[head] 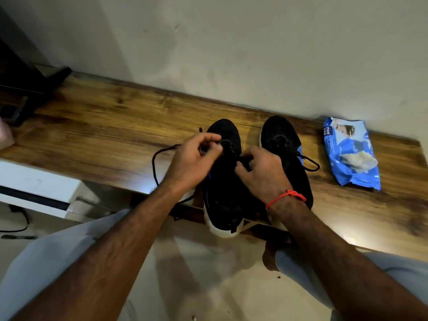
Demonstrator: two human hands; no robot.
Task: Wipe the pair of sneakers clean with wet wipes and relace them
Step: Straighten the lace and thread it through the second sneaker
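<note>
Two black sneakers with white soles stand side by side on a wooden shelf (104,126), toes toward the wall. Over the left sneaker (225,200) my left hand (192,158) pinches the black lace (155,165) near the eyelets; a long loop of it trails off to the left. My right hand (261,172) pinches the other lace end at the tongue of the same shoe. The right sneaker (281,140) stands untouched, its lace looping out to the right. A blue pack of wet wipes (352,154) lies right of the shoes.
A black stand foot (37,93) and a dark device sit at the shelf's far left. White drawer fronts (34,184) lie below the shelf on the left. A cable (18,218) runs on the pale floor. My knees in light trousers (58,258) flank the view.
</note>
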